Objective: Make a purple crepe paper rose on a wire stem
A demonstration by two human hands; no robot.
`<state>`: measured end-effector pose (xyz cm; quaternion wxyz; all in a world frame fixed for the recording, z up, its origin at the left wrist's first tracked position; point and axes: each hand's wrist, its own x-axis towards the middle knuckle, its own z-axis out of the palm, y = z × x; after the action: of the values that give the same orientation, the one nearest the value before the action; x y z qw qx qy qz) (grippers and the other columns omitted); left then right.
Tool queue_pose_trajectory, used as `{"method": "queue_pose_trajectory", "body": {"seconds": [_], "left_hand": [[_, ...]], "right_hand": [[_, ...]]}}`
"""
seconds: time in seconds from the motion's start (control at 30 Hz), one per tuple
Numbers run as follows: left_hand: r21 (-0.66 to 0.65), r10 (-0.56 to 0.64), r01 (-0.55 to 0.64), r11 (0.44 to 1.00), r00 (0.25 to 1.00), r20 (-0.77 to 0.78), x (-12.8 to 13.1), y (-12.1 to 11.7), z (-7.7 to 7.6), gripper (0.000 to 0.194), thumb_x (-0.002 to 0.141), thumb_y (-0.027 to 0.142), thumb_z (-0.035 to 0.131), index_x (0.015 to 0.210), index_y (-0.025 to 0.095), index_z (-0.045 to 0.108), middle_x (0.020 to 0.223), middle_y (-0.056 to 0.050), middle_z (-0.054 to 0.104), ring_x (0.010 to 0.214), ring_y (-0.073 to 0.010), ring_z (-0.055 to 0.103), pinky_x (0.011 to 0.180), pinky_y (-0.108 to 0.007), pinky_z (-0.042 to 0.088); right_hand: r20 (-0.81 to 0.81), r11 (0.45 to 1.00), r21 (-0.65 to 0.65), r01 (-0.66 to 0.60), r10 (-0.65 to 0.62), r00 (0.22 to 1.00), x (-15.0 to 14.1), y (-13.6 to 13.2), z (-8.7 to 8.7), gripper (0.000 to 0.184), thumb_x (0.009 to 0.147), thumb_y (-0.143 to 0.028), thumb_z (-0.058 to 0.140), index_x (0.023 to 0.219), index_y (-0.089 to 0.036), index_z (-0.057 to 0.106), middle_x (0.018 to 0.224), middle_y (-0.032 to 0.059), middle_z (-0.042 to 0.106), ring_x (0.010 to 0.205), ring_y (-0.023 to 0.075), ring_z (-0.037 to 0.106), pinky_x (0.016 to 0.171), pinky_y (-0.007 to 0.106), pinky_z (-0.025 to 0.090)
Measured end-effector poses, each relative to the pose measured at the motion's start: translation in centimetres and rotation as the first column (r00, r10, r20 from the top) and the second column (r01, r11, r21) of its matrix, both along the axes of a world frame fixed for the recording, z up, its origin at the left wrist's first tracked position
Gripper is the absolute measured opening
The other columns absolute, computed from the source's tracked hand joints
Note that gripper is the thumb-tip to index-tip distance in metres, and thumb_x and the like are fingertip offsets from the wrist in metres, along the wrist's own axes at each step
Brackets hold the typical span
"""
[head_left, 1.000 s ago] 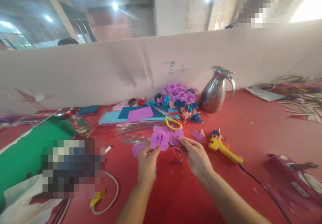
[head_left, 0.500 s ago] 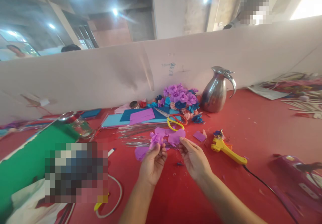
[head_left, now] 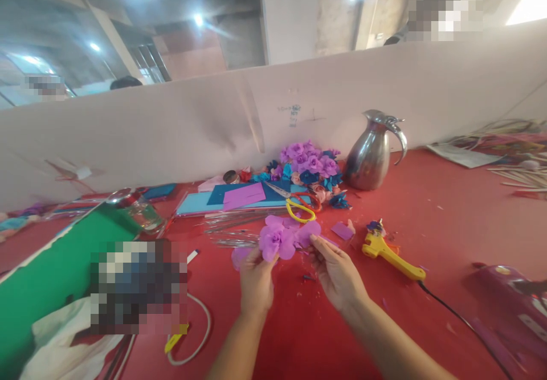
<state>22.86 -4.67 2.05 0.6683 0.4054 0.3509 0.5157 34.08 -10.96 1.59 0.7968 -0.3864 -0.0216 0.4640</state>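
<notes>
My left hand point(head_left: 255, 280) is closed round the base of a purple foam flower point(head_left: 276, 238) and holds it upright over the red table point(head_left: 427, 220). My right hand point(head_left: 337, 270) pinches a loose purple petal point(head_left: 308, 233) against the flower's right side. Another purple petal point(head_left: 239, 254) lies on the table just left of my left hand. A small purple foam scrap point(head_left: 342, 230) lies to the right.
A yellow glue gun point(head_left: 391, 252) with a black cord lies right of my hands. Yellow-and-red scissors point(head_left: 297, 203) rest on blue and purple foam sheets point(head_left: 239, 197). A pile of finished flowers point(head_left: 307, 169) and a steel jug point(head_left: 374, 152) stand by the white partition point(head_left: 171, 129). A green sheet point(head_left: 47, 266) lies left.
The flower was tipped forward half a second ago and now faces me again. Both hands have stayed close together around it.
</notes>
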Motion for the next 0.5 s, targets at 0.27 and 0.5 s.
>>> {"method": "queue_pose_trajectory", "body": {"seconds": [0.27, 0.5], "left_hand": [[0.059, 0.077, -0.068, 0.996, 0.983, -0.167, -0.2, -0.2, -0.6, 0.019, 0.063, 0.026, 0.076, 0.081, 0.018, 0.076, 0.069, 0.002, 0.071, 0.071, -0.0152, 0.062, 0.069, -0.024, 0.048], [-0.028, 0.035, -0.036, 0.999, 0.999, -0.013, 0.5, -0.4, 0.0, 0.02, 0.057, 0.02, 0.08, 0.077, 0.019, 0.076, 0.071, 0.001, 0.072, 0.075, -0.0155, 0.064, 0.074, -0.026, 0.049]], "right_hand": [[0.029, 1.0, 0.005, 0.004, -0.004, 1.0, -0.6, 0.1, -0.3, 0.023, 0.054, -0.029, 0.085, 0.069, -0.016, 0.074, 0.067, 0.0018, 0.07, 0.057, 0.01, 0.058, 0.054, 0.02, 0.048], [-0.018, 1.0, 0.019, 0.004, -0.004, 1.0, -1.1, 0.1, 0.0, 0.024, 0.052, -0.029, 0.085, 0.069, -0.015, 0.075, 0.067, 0.0025, 0.071, 0.061, 0.0101, 0.059, 0.06, 0.021, 0.049]]}}
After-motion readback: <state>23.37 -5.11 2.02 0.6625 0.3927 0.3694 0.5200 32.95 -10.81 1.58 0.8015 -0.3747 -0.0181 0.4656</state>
